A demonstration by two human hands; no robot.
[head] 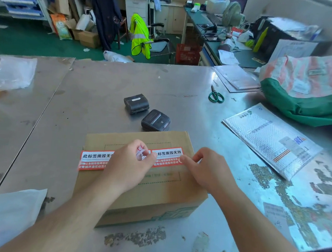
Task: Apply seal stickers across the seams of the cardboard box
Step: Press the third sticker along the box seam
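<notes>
Cardboard box [155, 194] on table [96, 92], left hand [128, 164] pinches backing strip [140, 153], covering seal stickers [95, 159] mid-run, right hand [207, 169] forefinger presses sticker end, printers [136, 103] just behind, scissors [216, 95] far right

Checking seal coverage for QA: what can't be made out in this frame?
Head view:
Seam on the cardboard box: covered by left sticker, right sticker and both hands.
Where the stickers meet: behind the left hand.
White scrap the left hand pinches: blurred, unidentifiable.
Right sticker's end: under the right hand's fingertip; adhesion unclear.
Stickers' small print: too small.
</notes>
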